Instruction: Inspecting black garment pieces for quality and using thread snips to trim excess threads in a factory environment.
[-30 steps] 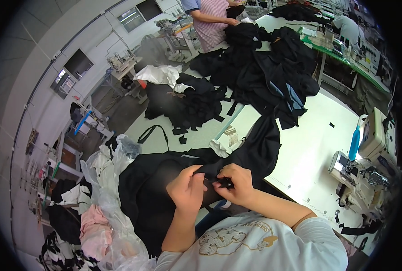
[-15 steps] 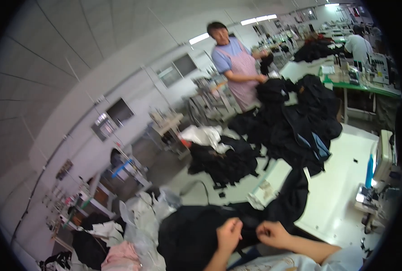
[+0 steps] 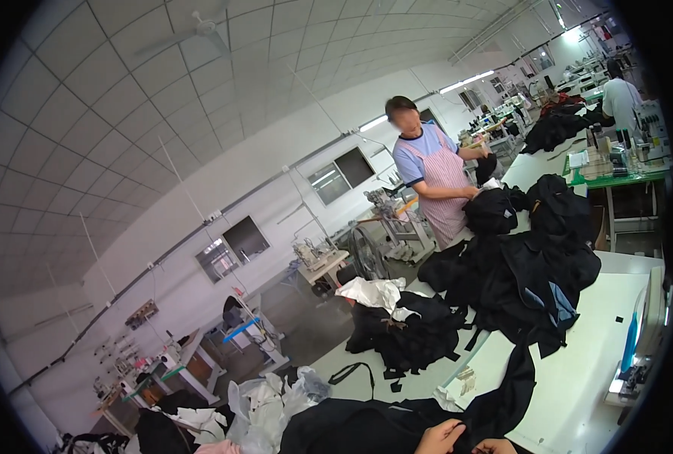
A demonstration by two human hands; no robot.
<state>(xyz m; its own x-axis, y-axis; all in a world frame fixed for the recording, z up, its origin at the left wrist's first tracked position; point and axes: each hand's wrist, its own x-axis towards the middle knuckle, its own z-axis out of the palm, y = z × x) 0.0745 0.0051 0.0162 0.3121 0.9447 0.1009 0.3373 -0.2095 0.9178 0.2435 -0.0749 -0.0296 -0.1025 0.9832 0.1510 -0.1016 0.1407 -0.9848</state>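
black garment (image 3: 366,427): matt woven cloth, soft folds | table top (image 3: 578,378): smooth white, faint sheen | heap of dark garments (image 3: 533,272): matt cloth, one with blue lining | bags (image 3: 264,401): thin crinkled translucent plastic | co-worker's apron (image 3: 444,185): striped pink cloth | ceiling (image 3: 200,91): matt white panels

My single head view tilts up and faces across the workshop: my fingertips (image 3: 448,433) barely clear the bottom edge, close under the lens, while the white table (image 3: 578,378) stretches away beyond them.
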